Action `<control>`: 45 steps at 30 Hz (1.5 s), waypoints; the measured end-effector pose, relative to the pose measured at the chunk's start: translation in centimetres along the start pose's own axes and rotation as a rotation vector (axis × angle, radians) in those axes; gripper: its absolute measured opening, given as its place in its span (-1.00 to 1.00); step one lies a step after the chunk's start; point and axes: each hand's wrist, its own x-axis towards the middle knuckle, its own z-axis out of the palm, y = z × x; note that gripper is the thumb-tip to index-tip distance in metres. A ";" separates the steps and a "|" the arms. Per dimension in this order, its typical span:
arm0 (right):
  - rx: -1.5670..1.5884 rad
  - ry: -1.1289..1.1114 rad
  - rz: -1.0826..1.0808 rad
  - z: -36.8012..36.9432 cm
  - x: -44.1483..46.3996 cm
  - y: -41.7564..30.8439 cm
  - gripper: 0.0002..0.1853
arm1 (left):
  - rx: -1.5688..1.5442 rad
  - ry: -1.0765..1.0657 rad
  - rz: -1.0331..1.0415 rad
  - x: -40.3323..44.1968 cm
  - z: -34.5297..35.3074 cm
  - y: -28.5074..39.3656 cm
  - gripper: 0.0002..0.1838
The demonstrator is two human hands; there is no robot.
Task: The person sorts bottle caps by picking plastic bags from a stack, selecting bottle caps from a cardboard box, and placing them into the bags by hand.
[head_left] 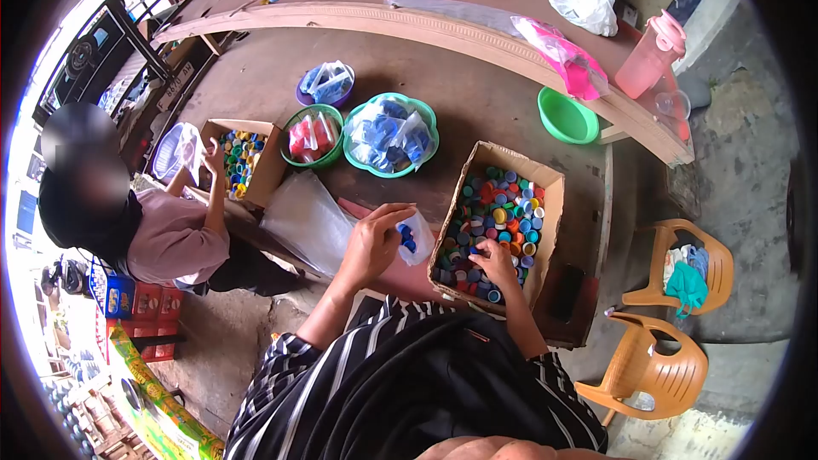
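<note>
My left hand (372, 243) is closed at the rim of a small clear plastic bag (419, 238), which has several blue caps (407, 238) inside. Over the near part of a cardboard box (548, 243) full of mixed-colour bottle caps (503, 221), my right hand (496, 262) pinches a dark blue cap (475, 250). The bag hangs just left of this box. A large clear plastic sheet or bag (308, 220) lies to the left of my left hand.
Basins with bagged caps (392, 135) stand beyond my hands. At the left, a person (175, 234) reaches by another cap box (271, 153). A green basin (567, 116), pink pitcher (652, 55) and orange chairs (656, 370) are at the right.
</note>
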 end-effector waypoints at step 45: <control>-0.776 -0.219 -0.373 0.8 3.8 -1.4 -0.40 | -0.062 -0.005 -0.102 -2.3 1.7 -0.4 -0.74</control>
